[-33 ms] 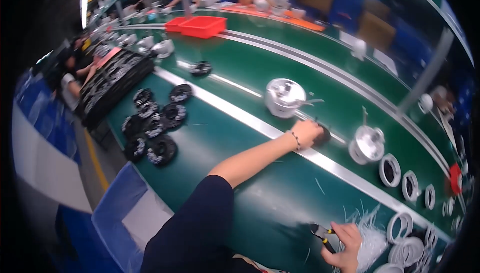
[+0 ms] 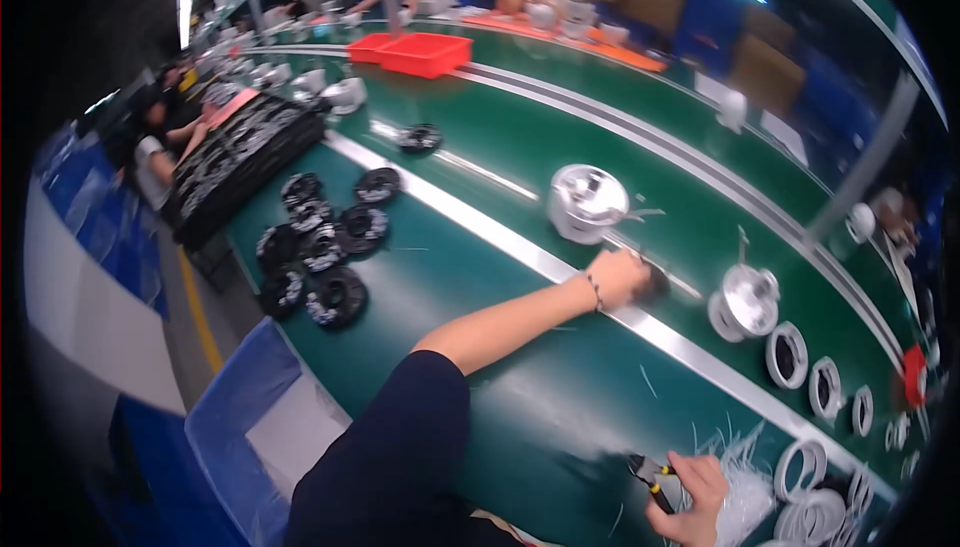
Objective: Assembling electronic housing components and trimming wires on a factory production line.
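My left hand (image 2: 617, 278) reaches over the metal strip, its fingers closed on a dark round part (image 2: 654, 288) that is blurred and partly hidden. Close beyond it stands a white round housing (image 2: 588, 205) with wires sticking out, and a second white housing (image 2: 743, 304) is farther right. In my right hand (image 2: 698, 500), low on the right, is a pair of wire cutters (image 2: 652, 475) with black and yellow handles, jaws pointing left. Beside that hand lies a heap of thin white strips (image 2: 748, 487).
Several black ring-shaped parts (image 2: 335, 297) lie at the left, and one black part (image 2: 419, 138) lies beyond the strip. White rings (image 2: 810, 515) are piled at the near right. Red bins (image 2: 425, 55), a stack of black trays (image 2: 245, 162) and a blue-lined box (image 2: 235, 417) surround the green bench. Other people work farther off.
The whole scene sits slightly farther right and lower in the picture. Both hands keep their holds, and the left hand stays near the white housing.
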Demonstrator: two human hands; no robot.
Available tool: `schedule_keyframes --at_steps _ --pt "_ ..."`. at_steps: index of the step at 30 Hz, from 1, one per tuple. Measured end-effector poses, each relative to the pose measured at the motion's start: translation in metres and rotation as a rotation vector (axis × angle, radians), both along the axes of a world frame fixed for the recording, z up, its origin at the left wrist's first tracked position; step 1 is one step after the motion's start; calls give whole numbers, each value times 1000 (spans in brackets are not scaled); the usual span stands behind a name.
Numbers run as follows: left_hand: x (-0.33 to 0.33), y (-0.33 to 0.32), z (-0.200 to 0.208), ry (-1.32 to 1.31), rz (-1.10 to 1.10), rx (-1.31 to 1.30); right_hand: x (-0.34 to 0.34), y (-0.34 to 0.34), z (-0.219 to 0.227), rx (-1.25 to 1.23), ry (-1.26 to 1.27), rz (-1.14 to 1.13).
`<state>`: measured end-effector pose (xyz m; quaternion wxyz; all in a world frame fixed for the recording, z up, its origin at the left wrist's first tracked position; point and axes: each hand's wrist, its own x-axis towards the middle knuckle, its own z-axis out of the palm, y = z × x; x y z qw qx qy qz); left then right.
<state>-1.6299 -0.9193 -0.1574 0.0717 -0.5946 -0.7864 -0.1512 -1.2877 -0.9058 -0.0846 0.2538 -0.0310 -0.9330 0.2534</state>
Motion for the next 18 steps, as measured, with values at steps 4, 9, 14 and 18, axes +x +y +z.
schedule_keyframes --at_steps 4,9,14,18 --pt "9 -96 5 70 -14 223 4 -4 6 -60 -36 37" --pt "-8 -226 12 140 462 58 -17 5 12 -24 -32 134" --pt "-29 -250 6 157 678 -197 -27 13 14 25 15 148" --pt "-43 -255 72 -107 369 -241 -47 14 -2 34 25 219"
